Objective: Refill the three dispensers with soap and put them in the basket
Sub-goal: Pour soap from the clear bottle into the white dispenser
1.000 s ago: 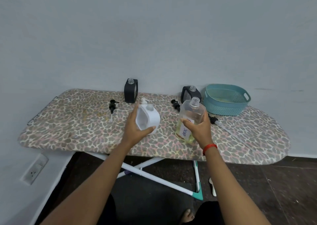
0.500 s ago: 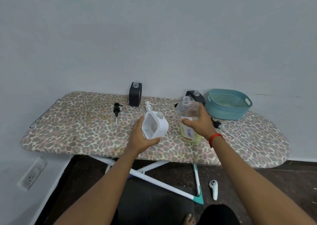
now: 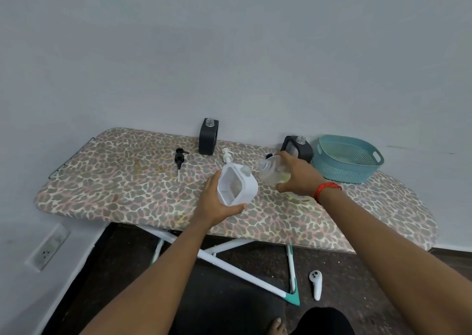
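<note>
**Over the middle of the ironing board, soap bottle tilted toward an open dispenser**

Above the centre of the ironing board (image 3: pixel 115 186) the white dispenser (image 3: pixel 237 186) was gripped by the left hand (image 3: pixel 217 204), with the fingers curled behind its body and the thumb hooked under the near corner. It was held off the cover and leaned toward three o'clock, seemingly so that its uncapped neck was presented to the bottle. The clear soap bottle (image 3: pixel 274 172) was clasped from above by the right hand (image 3: pixel 296 176), fingers wrapped over its body. It was tipped nearly onto its side with its mouth at nine o'clock, just beside the dispenser's neck and not seen to touch it. Yellowish soap was pooled in its low side. No stream could be made out, so the pour was judged to be about to begin.

At twelve o'clock from the hands a black dispenser (image 3: pixel 208 140) was stood upright by the wall, neck open. A second black dispenser (image 3: pixel 297 146) was stood at one o'clock, just behind the right hand. Whether either held soap could not be told. A black pump (image 3: pixel 179 157) was laid at ten o'clock and a white pump (image 3: pixel 226 155) at twelve, presumably kept within reach for recapping. The teal basket (image 3: pixel 339 173) was set at two o'clock, with all three dispensers outside it. Alignment of the two narrow openings was judged the delicate point, since any spill would be soaked into the fabric cover
</note>
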